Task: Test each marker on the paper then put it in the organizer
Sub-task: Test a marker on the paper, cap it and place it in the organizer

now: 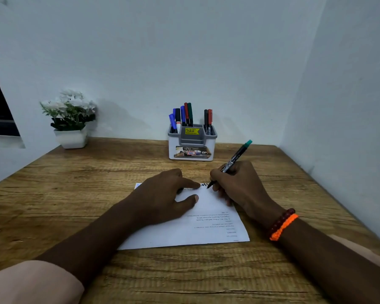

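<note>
Head camera looked down on a brown wood-grain table (pixel 79 194) set in a pale-walled corner. My right hand (pixel 237 183) gripped a black marker with a teal end cap (pixel 233 163), fingers curled round its barrel, the cap tilted up and away to the far right. Its tip touched the far edge of a white printed paper sheet (pixel 206 229) lying flat on the table in front of me, just beside a short dark zigzag scribble (pixel 204 184). My left hand (pixel 162 194) lay flat on the left part of that sheet, fingers straight and holding nothing, forefinger pointing toward the marker tip, thumb spread nearer to me. A dark red bead bracelet (pixel 281 218) and an orange woven band (pixel 284 227) sat side by side on my right wrist.

At the far side, against the wall, stood a white-and-grey plastic organizer with a yellow price sticker (pixel 192 148). Blue, black, red and green markers (pixel 185 116) stood upright in its compartments; their exact count was hard to tell from here. A white pot of white artificial flowers (pixel 70 119) stood far left, well apart from the organizer.
</note>
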